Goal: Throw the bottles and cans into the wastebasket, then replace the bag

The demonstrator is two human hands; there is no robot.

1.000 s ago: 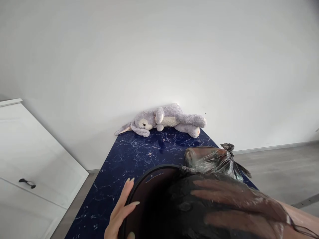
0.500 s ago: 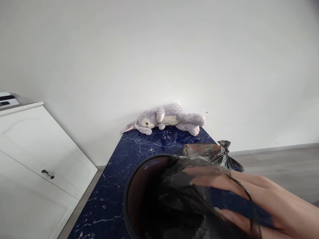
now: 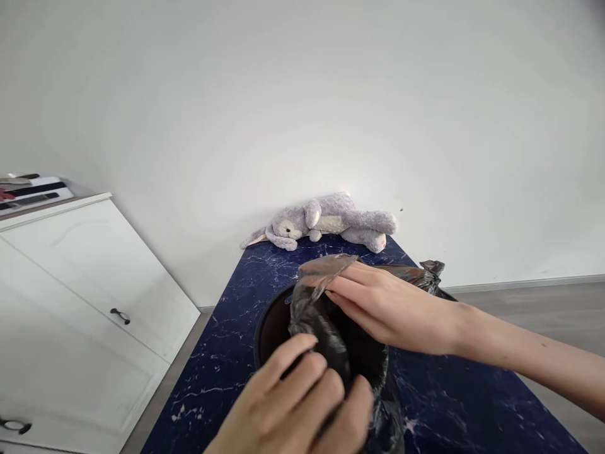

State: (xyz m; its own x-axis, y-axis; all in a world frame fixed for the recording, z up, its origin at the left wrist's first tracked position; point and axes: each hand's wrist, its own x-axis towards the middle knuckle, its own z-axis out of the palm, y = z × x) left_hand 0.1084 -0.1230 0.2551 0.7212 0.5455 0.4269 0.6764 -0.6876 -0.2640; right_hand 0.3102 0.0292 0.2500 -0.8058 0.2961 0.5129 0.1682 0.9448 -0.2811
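Right hand (image 3: 394, 309), fingers nearly straight, pinched black plastic bag (image 3: 309, 314) over bin (image 3: 268, 340); left hand (image 3: 293, 407), half-curled, touched bag at bin's near side, grip unclear.

The left hand (image 3: 293, 403) is cut off by the bottom edge, while the right hand's (image 3: 397, 309) fingertips blur behind the film of a black plastic bag (image 3: 326, 334). Hands and plastic hide much of the round bin's rim (image 3: 259, 340). The right wrist partly covers a knotted bag (image 3: 432, 276). At left, the frame crops a white cabinet (image 3: 94, 302) and the blurred items (image 3: 35, 192) atop it, too indistinct to identify.
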